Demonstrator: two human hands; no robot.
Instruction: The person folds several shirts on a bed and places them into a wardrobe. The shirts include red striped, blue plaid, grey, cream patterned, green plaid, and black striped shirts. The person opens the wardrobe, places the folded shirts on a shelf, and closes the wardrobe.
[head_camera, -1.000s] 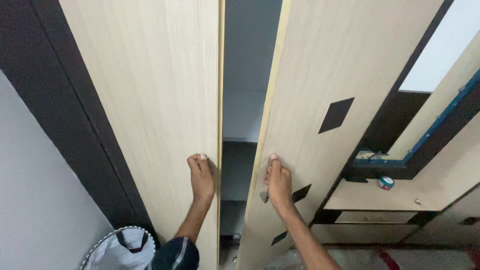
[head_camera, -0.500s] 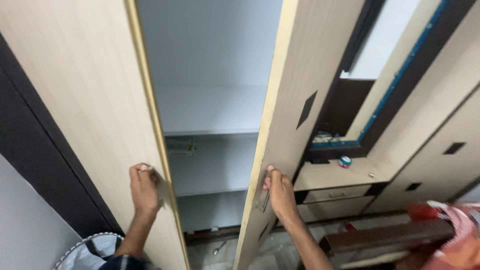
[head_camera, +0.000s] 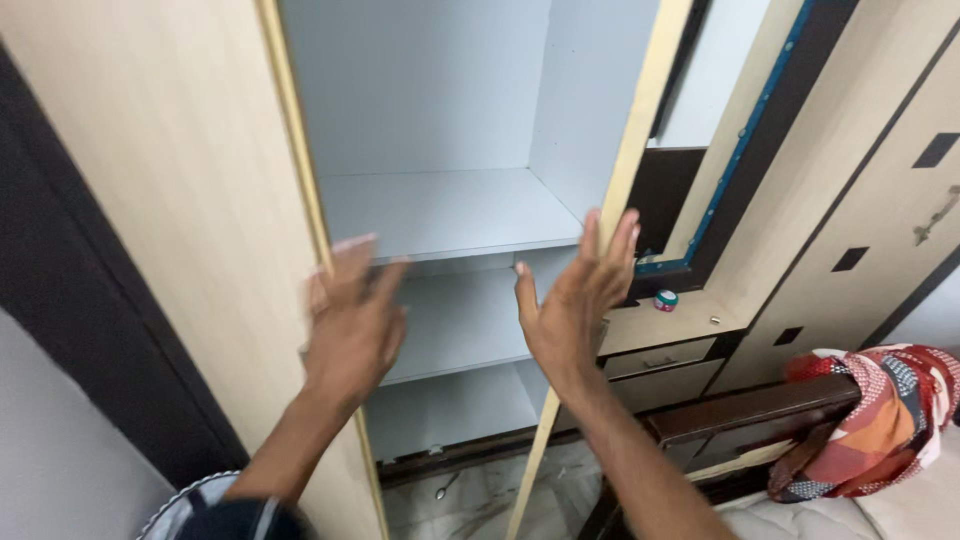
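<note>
A tall wardrobe stands open in front of me. Its left door (head_camera: 170, 200) is light wood and swung out to the left. The right door (head_camera: 640, 130) shows edge-on, swung wide. Inside are pale grey shelves (head_camera: 450, 215), bare as far as I can see. My left hand (head_camera: 352, 318) hovers with fingers spread beside the left door's edge, blurred by motion. My right hand (head_camera: 575, 300) is raised, palm open, just in front of the right door's edge. Neither hand holds anything.
To the right is a dark and light wood unit with a ledge (head_camera: 660, 325) bearing a small round tin (head_camera: 665, 300), and drawers below. A patterned red cloth (head_camera: 870, 420) hangs over a dark bed frame (head_camera: 740, 415). A mesh basket (head_camera: 170, 515) sits at the lower left.
Both doors swung from nearly closed to wide open. My hands have let go of the door edges and now hang free with fingers spread.
</note>
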